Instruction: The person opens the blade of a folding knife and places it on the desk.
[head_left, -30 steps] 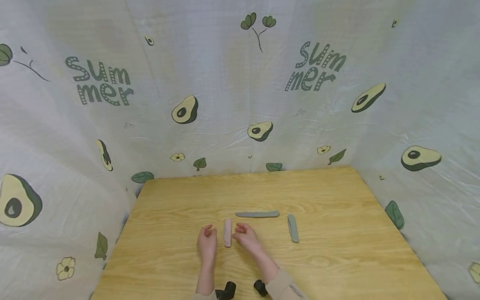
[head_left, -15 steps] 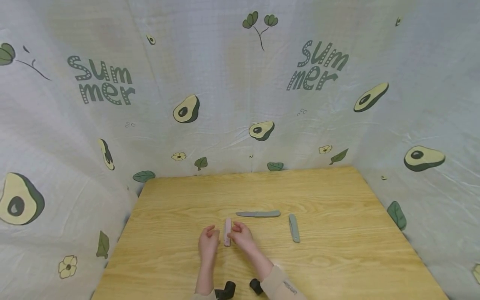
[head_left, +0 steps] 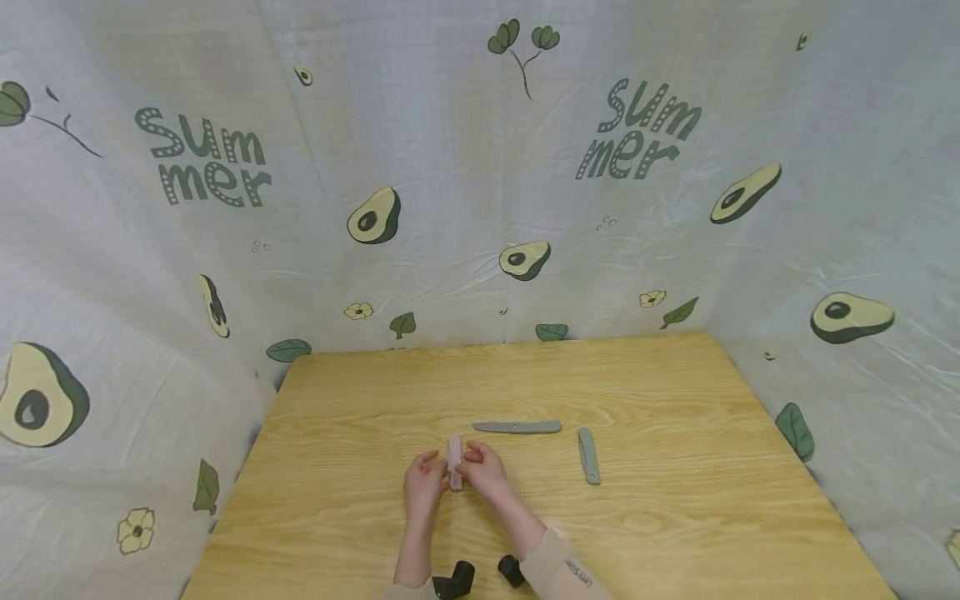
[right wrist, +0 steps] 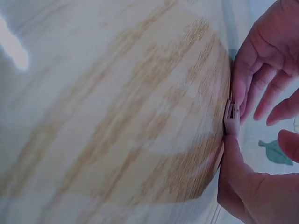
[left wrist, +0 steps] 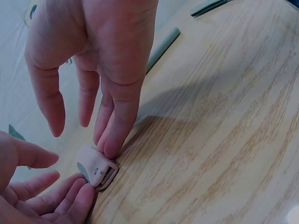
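Observation:
A pink folding knife, folded up, lies on the table between my hands. My left hand touches its left side with the fingertips. On the other side, my right hand presses fingertips against it. The left wrist view shows the end of the knife resting on the wood, with fingers of both hands meeting it. The right hand stands above with its index finger and thumb spread loose. In the right wrist view the right hand's thumb side is nearest the camera.
An unfolded grey-green folding knife lies crosswise beyond my right hand. A folded green folding knife lies to the right. The wooden table meets a printed cloth at the back and sides.
My right hand has moved left onto the pink folding knife. My left hand has moved right until its fingertips touch the knife's left side.

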Motion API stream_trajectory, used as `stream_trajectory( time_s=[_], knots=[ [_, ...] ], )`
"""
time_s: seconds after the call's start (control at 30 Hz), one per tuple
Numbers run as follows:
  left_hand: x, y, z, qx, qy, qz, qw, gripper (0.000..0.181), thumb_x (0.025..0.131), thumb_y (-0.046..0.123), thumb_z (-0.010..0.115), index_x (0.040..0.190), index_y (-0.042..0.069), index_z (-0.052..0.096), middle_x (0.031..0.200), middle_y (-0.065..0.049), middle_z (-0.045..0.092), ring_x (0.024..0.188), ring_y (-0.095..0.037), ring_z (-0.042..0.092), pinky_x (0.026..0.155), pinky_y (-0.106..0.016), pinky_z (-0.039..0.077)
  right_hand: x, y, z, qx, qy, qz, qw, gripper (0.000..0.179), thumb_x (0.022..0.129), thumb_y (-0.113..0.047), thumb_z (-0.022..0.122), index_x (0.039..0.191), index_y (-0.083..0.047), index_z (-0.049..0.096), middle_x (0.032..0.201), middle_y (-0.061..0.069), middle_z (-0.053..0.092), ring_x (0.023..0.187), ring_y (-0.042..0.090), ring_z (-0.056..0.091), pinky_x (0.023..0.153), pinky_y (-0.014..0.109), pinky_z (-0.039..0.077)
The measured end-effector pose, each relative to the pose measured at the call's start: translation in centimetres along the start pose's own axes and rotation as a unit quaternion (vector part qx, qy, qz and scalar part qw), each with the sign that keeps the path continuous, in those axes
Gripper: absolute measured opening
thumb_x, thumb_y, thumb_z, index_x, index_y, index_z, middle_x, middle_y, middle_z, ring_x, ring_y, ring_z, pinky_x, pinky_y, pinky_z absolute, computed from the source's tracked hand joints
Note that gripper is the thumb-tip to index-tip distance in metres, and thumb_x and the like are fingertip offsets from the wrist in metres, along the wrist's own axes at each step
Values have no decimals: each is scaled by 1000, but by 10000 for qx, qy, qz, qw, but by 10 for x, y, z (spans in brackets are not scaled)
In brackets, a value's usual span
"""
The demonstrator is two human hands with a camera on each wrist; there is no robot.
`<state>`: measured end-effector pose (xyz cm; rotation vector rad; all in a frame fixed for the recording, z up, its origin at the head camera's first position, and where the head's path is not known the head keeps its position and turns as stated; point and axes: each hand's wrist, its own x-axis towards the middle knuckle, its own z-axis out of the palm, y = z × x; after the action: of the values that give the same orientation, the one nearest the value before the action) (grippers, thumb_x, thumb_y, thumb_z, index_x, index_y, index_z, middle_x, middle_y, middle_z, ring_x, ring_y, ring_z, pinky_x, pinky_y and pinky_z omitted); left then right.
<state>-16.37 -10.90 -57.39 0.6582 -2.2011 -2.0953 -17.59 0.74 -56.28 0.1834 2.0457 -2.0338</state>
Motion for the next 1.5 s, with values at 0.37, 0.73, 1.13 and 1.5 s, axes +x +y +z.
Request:
stream_trajectory(
  time_s=[0.37, 0.73, 1.13, 1.5],
  knots=[
    [1, -3, -2, -184, -210, 67, 9996, 38, 90, -5, 57, 126, -15, 51, 104, -26, 64, 83, -21, 66, 70, -28, 60, 4, 2, 0, 319, 109, -10, 9994, 51, 84, 8, 59, 132, 16, 45, 114, 28, 57, 94, 23, 59, 78, 34, 58],
    [4, -9, -1, -534, -292, 93, 9981, 41, 87, -9, 63, 127, -13, 53, 105, -25, 64, 84, -17, 66, 71, -25, 59, 6, 9, -1, 461, 83, -95, 9989, 52, 82, 9, 60, 131, 16, 45, 112, 29, 58, 92, 24, 62, 76, 30, 59],
    [6, -7, -4, -919, -611, -66, 9939, 47, 86, -9, 64, 131, -11, 51, 100, -16, 64, 80, -14, 63, 67, -22, 58, 10, 9, -6, 713, 67, -19, 9974, 52, 90, 2, 62, 136, 14, 41, 107, 26, 63, 83, 18, 63, 71, 29, 59],
    [2, 4, -7, -777, -1334, 125, 9879, 53, 87, -1, 67, 135, -9, 48, 100, -11, 66, 84, -14, 65, 74, -27, 58, 10, -2, -21, 531, -265, -351, 9976, 50, 92, -1, 63, 137, 10, 44, 98, 18, 66, 79, 14, 64, 74, 36, 59]
  ],
)
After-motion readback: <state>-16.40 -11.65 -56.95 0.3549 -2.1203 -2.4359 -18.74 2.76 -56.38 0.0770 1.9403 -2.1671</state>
